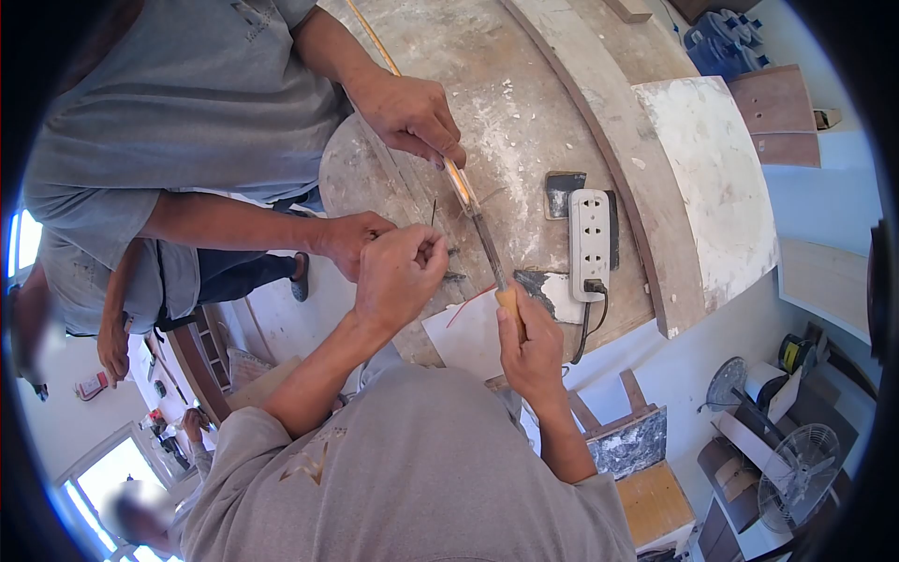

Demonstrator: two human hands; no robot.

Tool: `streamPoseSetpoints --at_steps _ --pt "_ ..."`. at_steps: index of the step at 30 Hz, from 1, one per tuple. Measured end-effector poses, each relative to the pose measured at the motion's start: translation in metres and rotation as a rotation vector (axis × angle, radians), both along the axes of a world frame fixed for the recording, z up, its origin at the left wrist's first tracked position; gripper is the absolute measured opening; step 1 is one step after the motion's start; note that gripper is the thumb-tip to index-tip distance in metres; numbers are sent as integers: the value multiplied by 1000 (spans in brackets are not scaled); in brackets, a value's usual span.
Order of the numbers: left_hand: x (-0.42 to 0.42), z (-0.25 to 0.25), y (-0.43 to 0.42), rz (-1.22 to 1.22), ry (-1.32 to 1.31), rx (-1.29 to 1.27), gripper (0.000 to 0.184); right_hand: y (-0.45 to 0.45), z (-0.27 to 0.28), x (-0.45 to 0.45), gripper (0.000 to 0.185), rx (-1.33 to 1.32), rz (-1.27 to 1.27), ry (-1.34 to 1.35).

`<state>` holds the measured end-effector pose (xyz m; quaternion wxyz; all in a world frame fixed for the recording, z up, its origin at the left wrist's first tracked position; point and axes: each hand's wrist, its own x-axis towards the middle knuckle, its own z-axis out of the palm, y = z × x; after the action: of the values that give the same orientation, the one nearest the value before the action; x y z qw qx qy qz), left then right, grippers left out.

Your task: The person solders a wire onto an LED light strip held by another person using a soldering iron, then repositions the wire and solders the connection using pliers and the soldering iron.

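My right hand (536, 345) grips the pale wooden handle of what looks like a soldering iron (489, 245). Its dark metal shaft reaches to the end of a narrow strip with a glowing orange-yellow face (457, 183). A co-worker's hand (412, 114) pinches that strip from above. My left hand (401, 279) is closed in a pinch, and a thin dark wire (434, 212) seems to stick up from its fingers. Right beside it is the co-worker's other hand (348, 242), its fingertips partly hidden. Below the iron lies a white sheet (459, 330) with a thin red wire on it.
A white power strip (589, 234) with a black plug (594, 287) lies on the dusty worktable (524, 122). Behind it runs a long curved board (646, 178). A fan (799, 476) and stacked panels stand at lower right. Other people are at the left.
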<state>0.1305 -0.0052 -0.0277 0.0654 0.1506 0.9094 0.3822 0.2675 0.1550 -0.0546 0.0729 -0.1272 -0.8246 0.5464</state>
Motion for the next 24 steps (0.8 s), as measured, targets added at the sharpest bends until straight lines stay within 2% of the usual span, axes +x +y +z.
streamPoseSetpoints --at_steps 12,15,18,24 --pt "7 6 -18 -88 141 0 8 8 5 9 37 -5 -63 39" --pt "8 -12 -35 -105 181 -35 8 13 4 18 37 -34 -91 -32" --pt "6 -13 -40 -38 77 -149 10 17 -3 25 36 -80 -128 -87" --pt "17 -7 -31 -129 -172 -62 13 18 -14 36 35 -121 -190 -81"
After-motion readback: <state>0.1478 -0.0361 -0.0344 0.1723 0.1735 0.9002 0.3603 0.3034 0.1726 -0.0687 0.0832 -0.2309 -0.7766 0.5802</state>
